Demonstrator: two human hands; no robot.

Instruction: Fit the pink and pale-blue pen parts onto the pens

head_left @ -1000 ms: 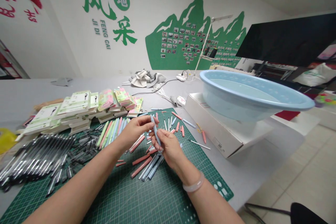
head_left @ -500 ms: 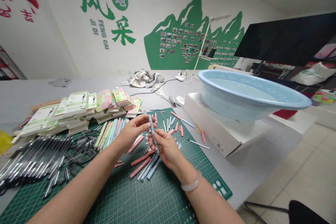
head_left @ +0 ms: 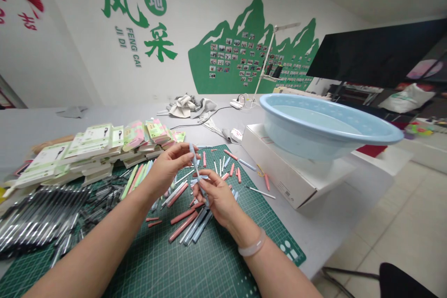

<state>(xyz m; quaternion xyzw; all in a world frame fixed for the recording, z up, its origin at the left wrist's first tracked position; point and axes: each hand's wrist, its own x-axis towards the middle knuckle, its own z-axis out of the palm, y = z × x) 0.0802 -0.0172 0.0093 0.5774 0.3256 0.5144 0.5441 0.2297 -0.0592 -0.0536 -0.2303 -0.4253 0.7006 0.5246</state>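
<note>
A light blue pen (head_left: 196, 166) is held slantwise above the cutting mat, with a thin section showing between its two ends. My left hand (head_left: 178, 156) pinches the upper blue part between thumb and fingers. Lower down, my right hand (head_left: 214, 191) is closed round the lower part, which its fingers partly hide. Pink pen barrels (head_left: 183, 227) and blue pen barrels (head_left: 202, 228) lie on the green cutting mat (head_left: 157, 260) beneath my hands. Beyond them are small pink pieces (head_left: 238, 175) and thin white refills (head_left: 220, 166).
Black and clear pens (head_left: 38, 219) form a heap at left, with stacked boxes (head_left: 94, 142) behind. A blue basin (head_left: 324, 125) stands on a white carton (head_left: 275, 163) at right. Grey cloths (head_left: 188, 106) and a power strip (head_left: 236, 103) lie at the back.
The blue pen's two ends have drawn apart, baring a thin section between my hands. My left hand has moved slightly up and left. The view has shifted a little.
</note>
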